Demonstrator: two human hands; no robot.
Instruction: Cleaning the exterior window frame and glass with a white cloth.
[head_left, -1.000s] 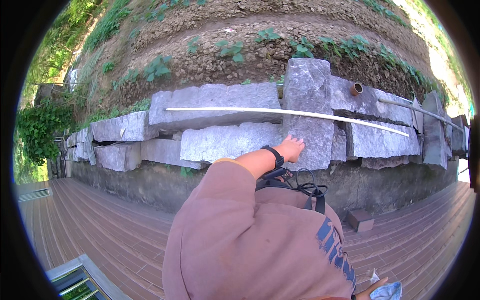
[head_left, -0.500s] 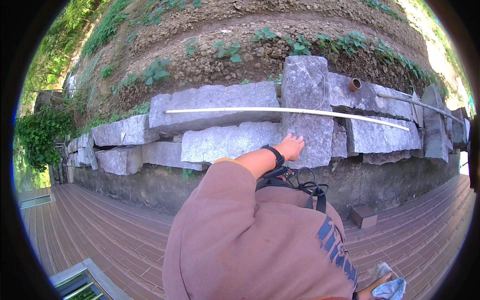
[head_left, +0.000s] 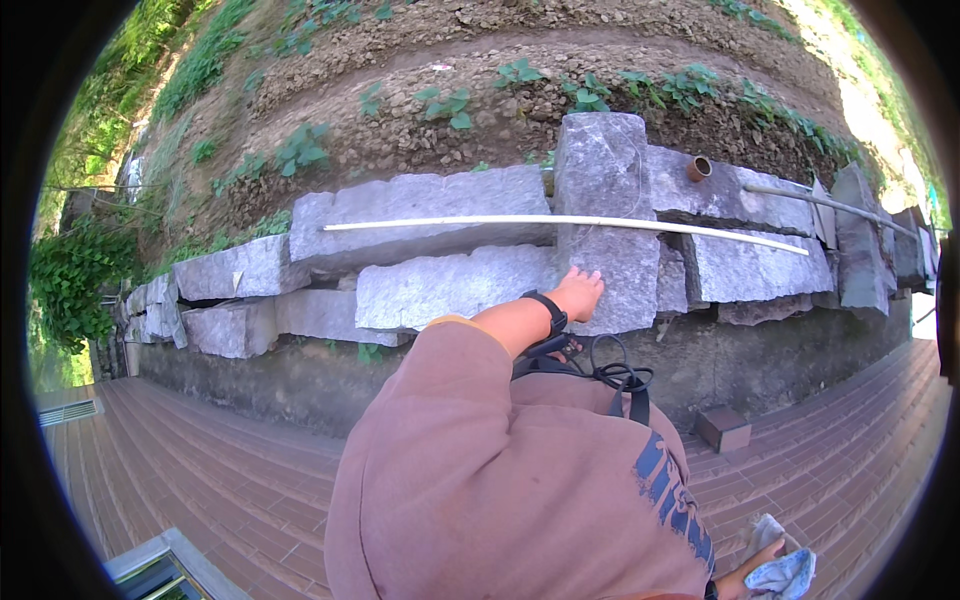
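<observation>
My left hand (head_left: 578,296), with a black band on its wrist, rests on the near end of an upright-set grey stone block (head_left: 605,185), fingers stretched out on the stone. At the lower right, low beside my body, my right hand (head_left: 762,562) is closed round a light blue and whitish cloth (head_left: 785,573); the cloth hides part of the fingers. A long thin cream-coloured rod (head_left: 440,221) lies across the stones, just beyond my left hand. Black straps and a looped cord (head_left: 622,372) hang at my front.
Rough stone slabs (head_left: 450,285) form a low wall ahead. A short brown pipe (head_left: 699,169) and a grey pole (head_left: 790,193) are on its right part. Behind it is soil with green plants (head_left: 447,106). A brown block (head_left: 722,429) sits on the plank-patterned floor (head_left: 230,470).
The view has turned slightly, so the wall and rod appear a little farther left. My left hand stays on the stone; the cloth in my right hand has shifted slightly.
</observation>
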